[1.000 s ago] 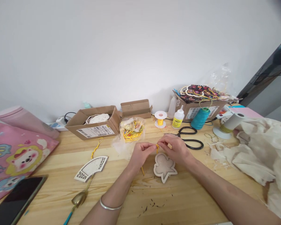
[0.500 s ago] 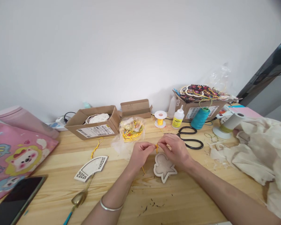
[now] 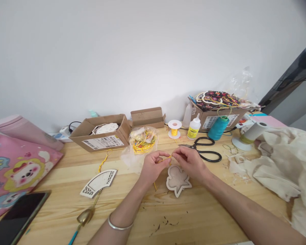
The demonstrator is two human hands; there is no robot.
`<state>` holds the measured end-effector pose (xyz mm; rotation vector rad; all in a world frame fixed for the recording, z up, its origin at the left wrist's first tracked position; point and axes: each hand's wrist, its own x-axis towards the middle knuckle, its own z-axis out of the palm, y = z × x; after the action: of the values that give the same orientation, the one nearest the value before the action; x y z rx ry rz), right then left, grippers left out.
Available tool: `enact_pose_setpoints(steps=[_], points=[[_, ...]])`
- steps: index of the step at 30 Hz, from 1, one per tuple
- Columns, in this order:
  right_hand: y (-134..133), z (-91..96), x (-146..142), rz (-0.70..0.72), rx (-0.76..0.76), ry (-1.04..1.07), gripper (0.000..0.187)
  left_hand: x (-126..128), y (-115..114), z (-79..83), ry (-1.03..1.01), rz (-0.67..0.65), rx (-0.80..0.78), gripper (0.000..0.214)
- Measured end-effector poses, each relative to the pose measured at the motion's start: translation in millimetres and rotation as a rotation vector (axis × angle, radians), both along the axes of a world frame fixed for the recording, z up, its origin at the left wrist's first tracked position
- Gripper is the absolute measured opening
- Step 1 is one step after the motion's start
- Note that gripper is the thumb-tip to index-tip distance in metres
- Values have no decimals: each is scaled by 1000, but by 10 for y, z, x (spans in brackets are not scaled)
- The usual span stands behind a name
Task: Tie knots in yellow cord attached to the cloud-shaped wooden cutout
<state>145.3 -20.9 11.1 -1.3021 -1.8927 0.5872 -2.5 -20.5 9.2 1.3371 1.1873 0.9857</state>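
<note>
Between my two hands runs a thin yellow cord [image 3: 165,158]. My left hand [image 3: 154,166] pinches it between thumb and forefinger, and a loose end hangs below that hand to the table. The fingertips of my right hand [image 3: 190,162] pinch the cord close beside the left ones; the knot or loop there is too small to make out. Just below the fingers lies a pale flower-shaped wooden frame [image 3: 177,180] with a fabric-like centre, its top near the cord. Behind my right hand are black-handled scissors [image 3: 207,149], blades partly hidden.
A fan-shaped wooden piece [image 3: 99,183], a spoon [image 3: 85,216] and a phone [image 3: 17,217] lie left. Behind stand a cardboard box [image 3: 102,136], a bag of yellow cord [image 3: 143,143], a cord spool [image 3: 174,129], a glue bottle [image 3: 194,127] and teal thread [image 3: 218,128]. Cream cloth [image 3: 277,170] covers the right.
My left fingers have turned, and the cord now stretches between both hands instead of bunching at the fingertips. The flower-shaped frame has shifted slightly left. More of the scissor blades shows.
</note>
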Motion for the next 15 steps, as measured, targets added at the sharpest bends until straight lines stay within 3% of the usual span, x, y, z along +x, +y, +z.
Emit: enact_pose_setpoints(steps=[8, 15], points=[[-25, 49, 2, -32, 108, 1, 15, 2, -2, 20, -121, -15, -97, 25], [-35, 48, -37, -27, 84, 52, 16, 5, -10, 24, -240, 34, -153, 20]])
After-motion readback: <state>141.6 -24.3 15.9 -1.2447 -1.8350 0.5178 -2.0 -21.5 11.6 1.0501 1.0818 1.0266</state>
